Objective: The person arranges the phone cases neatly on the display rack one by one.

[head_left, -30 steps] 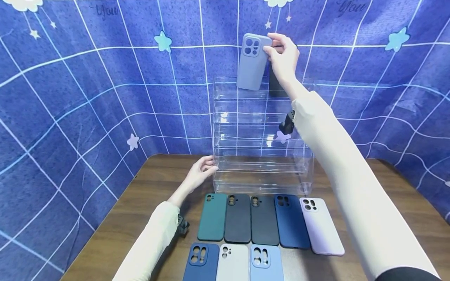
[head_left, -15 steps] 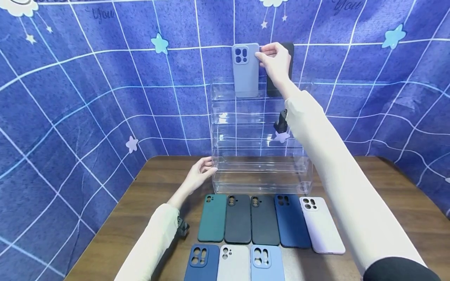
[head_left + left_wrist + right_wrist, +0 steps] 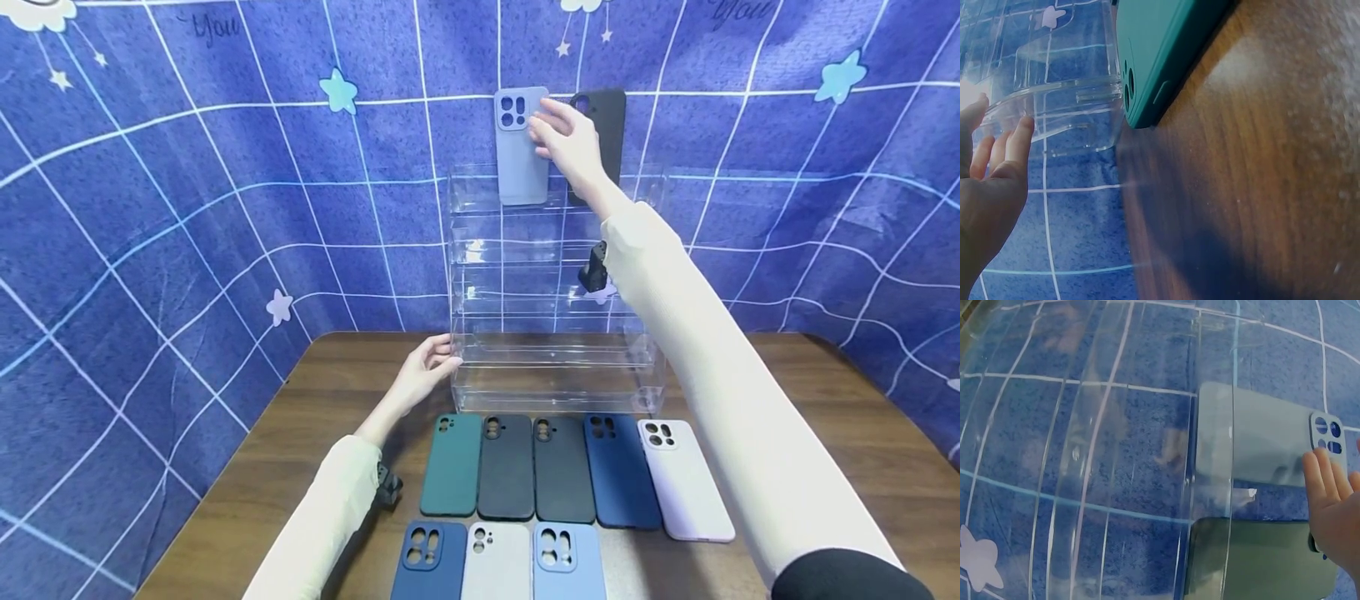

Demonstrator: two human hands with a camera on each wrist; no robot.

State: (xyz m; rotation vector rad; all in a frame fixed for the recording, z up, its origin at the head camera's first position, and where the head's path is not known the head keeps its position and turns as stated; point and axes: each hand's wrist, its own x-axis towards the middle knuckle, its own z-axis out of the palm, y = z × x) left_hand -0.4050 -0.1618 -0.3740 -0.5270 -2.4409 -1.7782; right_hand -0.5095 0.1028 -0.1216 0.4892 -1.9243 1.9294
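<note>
A clear acrylic tiered rack (image 3: 558, 356) stands on the wooden table. My left hand (image 3: 422, 373) holds its left side, thumb at the front edge and fingers along the side panel; the left wrist view shows this hand (image 3: 1000, 169) too. On the top tier a light blue phone case (image 3: 517, 171) stands upright. The right hand (image 3: 573, 150) lies at its right edge, fingertips over the upper part, fingers extended and loose in the right wrist view. Beside it stands a black phone case (image 3: 611, 125), partly hidden behind that hand.
In front of the rack lies a row of cases: green (image 3: 452, 467), two dark ones (image 3: 507, 471), navy (image 3: 624, 475) and pale lilac (image 3: 688, 483). Nearer are blue (image 3: 429, 558), white (image 3: 498, 567) and light blue (image 3: 568, 575) cases. A blue patterned curtain (image 3: 360, 208) hangs behind.
The right hand has lowered the tilted light blue case upright onto the top tier, left of the black case, and its fingers have loosened. The left hand stays at the rack.
</note>
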